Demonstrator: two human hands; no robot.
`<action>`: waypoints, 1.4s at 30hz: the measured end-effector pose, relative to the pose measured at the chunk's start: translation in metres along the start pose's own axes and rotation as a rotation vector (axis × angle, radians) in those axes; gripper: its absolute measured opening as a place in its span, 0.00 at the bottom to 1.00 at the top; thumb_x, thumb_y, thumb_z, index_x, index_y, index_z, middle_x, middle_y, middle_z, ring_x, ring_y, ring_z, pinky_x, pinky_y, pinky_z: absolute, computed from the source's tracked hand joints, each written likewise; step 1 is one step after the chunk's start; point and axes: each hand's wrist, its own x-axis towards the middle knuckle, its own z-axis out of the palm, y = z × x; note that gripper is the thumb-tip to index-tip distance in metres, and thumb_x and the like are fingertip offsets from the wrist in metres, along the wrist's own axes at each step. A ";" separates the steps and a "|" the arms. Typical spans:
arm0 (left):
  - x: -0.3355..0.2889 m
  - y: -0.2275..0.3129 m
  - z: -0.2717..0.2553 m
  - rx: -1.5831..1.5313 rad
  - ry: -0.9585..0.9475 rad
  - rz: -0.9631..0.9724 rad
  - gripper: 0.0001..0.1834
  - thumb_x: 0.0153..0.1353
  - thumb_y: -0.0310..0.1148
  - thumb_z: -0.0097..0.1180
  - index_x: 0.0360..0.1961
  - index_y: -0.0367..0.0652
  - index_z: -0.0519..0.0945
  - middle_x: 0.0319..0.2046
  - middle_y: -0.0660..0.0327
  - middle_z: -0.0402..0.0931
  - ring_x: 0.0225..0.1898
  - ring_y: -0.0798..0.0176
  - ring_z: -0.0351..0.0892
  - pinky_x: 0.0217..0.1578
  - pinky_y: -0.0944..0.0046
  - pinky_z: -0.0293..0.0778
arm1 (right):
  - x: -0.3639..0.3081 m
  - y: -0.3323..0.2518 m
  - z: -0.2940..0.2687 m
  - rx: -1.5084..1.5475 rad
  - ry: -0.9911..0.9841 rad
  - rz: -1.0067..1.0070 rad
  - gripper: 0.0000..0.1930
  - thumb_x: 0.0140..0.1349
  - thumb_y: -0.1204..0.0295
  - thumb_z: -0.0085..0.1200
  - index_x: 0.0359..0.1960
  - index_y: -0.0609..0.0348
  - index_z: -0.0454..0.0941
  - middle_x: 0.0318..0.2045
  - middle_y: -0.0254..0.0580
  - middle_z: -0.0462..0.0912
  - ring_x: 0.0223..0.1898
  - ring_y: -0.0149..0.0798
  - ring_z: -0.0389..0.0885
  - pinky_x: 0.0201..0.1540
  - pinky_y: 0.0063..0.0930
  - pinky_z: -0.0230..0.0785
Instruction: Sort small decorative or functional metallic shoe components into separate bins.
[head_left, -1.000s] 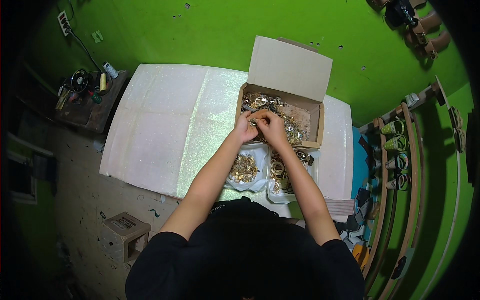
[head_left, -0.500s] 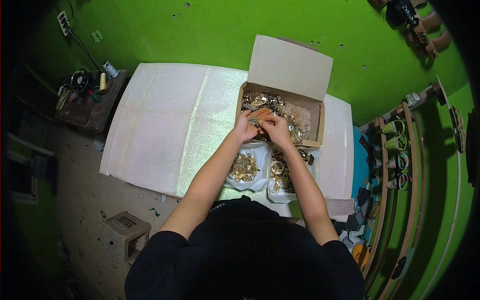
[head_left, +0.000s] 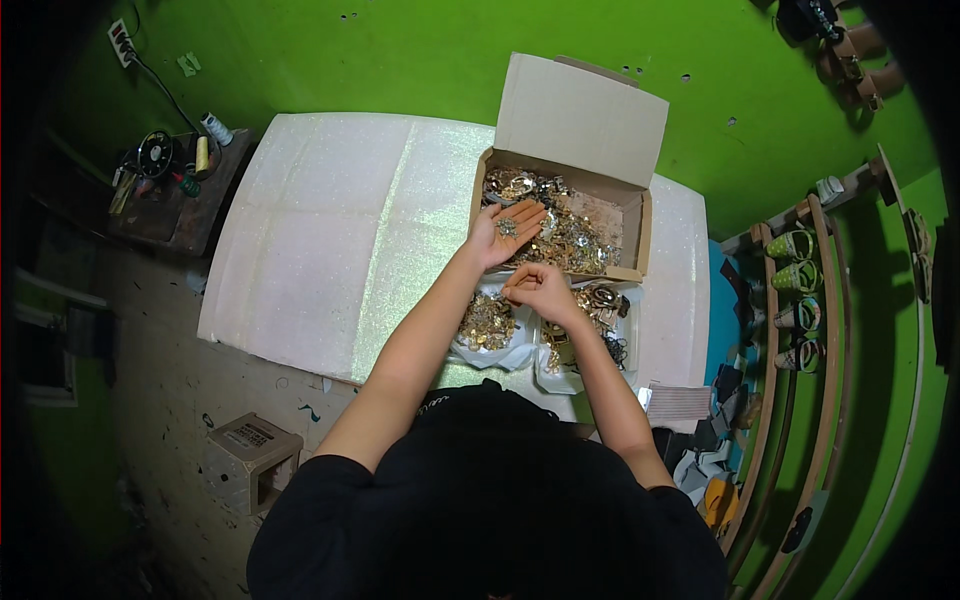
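Metal ornament rests on the upturned, open palm of the left hand, centre frame, over the cardboard box. Right hand, just below, has fingers pinched closed; contents indiscernible.

This looks like a small craft workshop, likely for making footwear. Bright green walls surround a tabletop covered in a pale glittery sheet. An open cardboard box holds heaps of gold-coloured metal ornaments. At the right, curved wooden racks carry shoe pieces, and a side bench at the left holds thread spools and tools.
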 end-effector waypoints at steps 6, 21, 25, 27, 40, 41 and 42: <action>-0.002 0.000 -0.001 -0.005 -0.019 -0.006 0.28 0.61 0.41 0.16 0.51 0.31 0.59 0.52 0.48 0.60 0.54 0.51 0.59 0.50 0.55 0.64 | -0.011 -0.020 0.006 -0.276 -0.041 0.045 0.05 0.51 0.78 0.49 0.30 0.65 0.75 0.22 0.36 0.77 0.23 0.23 0.74 0.25 0.15 0.66; 0.004 0.000 -0.009 0.153 -0.038 -0.010 0.27 0.60 0.43 0.21 0.48 0.33 0.63 0.48 0.49 0.64 0.51 0.53 0.62 0.52 0.54 0.58 | 0.046 -0.041 -0.002 -0.974 0.242 -0.519 0.19 0.42 0.80 0.50 0.41 0.59 0.71 0.40 0.47 0.69 0.43 0.48 0.67 0.45 0.34 0.62; 0.012 0.001 -0.025 0.091 -0.025 -0.051 0.26 0.59 0.45 0.25 0.48 0.36 0.62 0.48 0.50 0.63 0.51 0.53 0.63 0.52 0.55 0.59 | 0.055 -0.038 0.004 -1.222 0.276 -0.580 0.16 0.43 0.80 0.48 0.38 0.62 0.71 0.38 0.47 0.69 0.40 0.49 0.68 0.44 0.35 0.63; 0.012 0.000 -0.027 0.089 -0.012 -0.044 0.25 0.59 0.44 0.25 0.48 0.36 0.63 0.48 0.50 0.64 0.50 0.53 0.64 0.52 0.55 0.59 | 0.059 -0.036 0.005 -1.255 0.283 -0.522 0.14 0.43 0.81 0.46 0.36 0.66 0.71 0.36 0.51 0.69 0.40 0.51 0.69 0.43 0.36 0.63; 0.007 0.000 -0.017 0.088 -0.032 -0.023 0.26 0.60 0.43 0.23 0.47 0.36 0.67 0.48 0.51 0.66 0.50 0.54 0.65 0.52 0.59 0.60 | 0.068 -0.027 0.000 -1.232 0.285 -0.565 0.08 0.40 0.82 0.46 0.26 0.70 0.70 0.29 0.55 0.71 0.34 0.53 0.72 0.35 0.39 0.66; 0.007 0.000 -0.017 0.091 -0.034 -0.024 0.26 0.60 0.44 0.23 0.47 0.36 0.67 0.47 0.51 0.66 0.50 0.54 0.65 0.52 0.59 0.60 | 0.069 -0.027 -0.001 -1.217 0.279 -0.578 0.09 0.39 0.82 0.47 0.26 0.70 0.70 0.28 0.54 0.72 0.33 0.53 0.72 0.35 0.38 0.66; 0.007 0.000 -0.018 0.095 -0.036 -0.026 0.27 0.60 0.44 0.23 0.47 0.36 0.67 0.47 0.51 0.67 0.49 0.55 0.65 0.51 0.59 0.60 | 0.069 -0.027 -0.001 -1.201 0.273 -0.591 0.09 0.38 0.82 0.48 0.26 0.70 0.71 0.27 0.54 0.72 0.33 0.52 0.72 0.35 0.38 0.67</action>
